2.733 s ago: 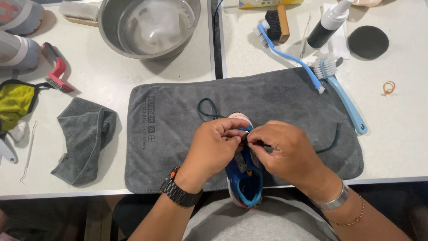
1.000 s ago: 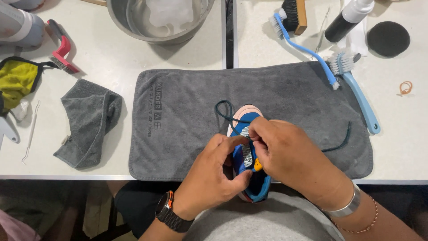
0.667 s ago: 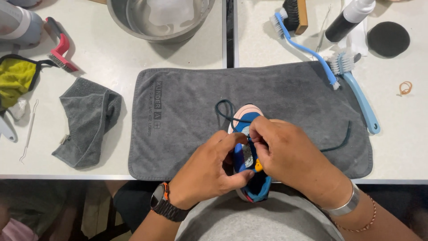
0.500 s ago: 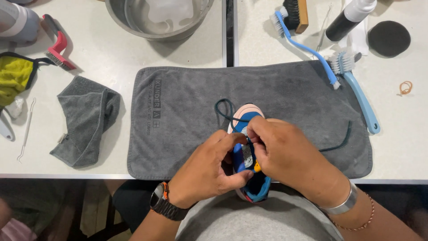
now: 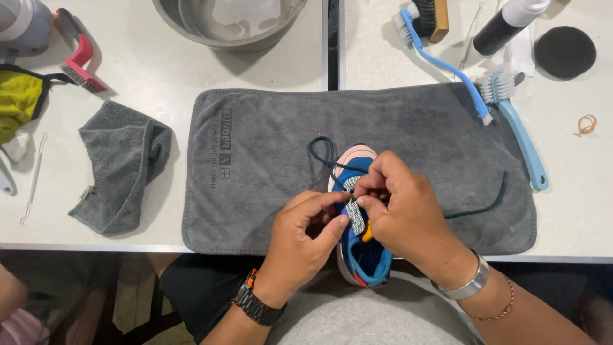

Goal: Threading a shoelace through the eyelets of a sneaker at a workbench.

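— What sits at the centre of the bench?

— A small blue shoe [image 5: 361, 252] with a pink toe, lying on the near half of a grey towel [image 5: 268, 160], heel hanging over the near edge of the bench [image 5: 191, 70] toward the person's lap.

— And the hands?

— Both are closed over the shoe's tongue. The left hand [image 5: 305, 233] curls in from the shoe's left, thumb and forefinger pinching at the lacing area. The right hand [image 5: 402, 214] covers the shoe's right side, fingertips pressed together on the dark lace [image 5: 322, 156].

— Where does the lace run?

— One end loops on the towel just beyond the shoe's toe, to its left; the other trails off to the shoe's right across the towel.

— What else surrounds the shoe?

— Well beyond its toe, a steel bowl [image 5: 230, 22]. Far to its right, a light-blue brush [image 5: 520, 131] overlaps the towel's corner, a slimmer blue brush [image 5: 444, 64] beside it. Far to its left, a crumpled grey cloth [image 5: 121, 166] and a red brush [image 5: 80, 61].
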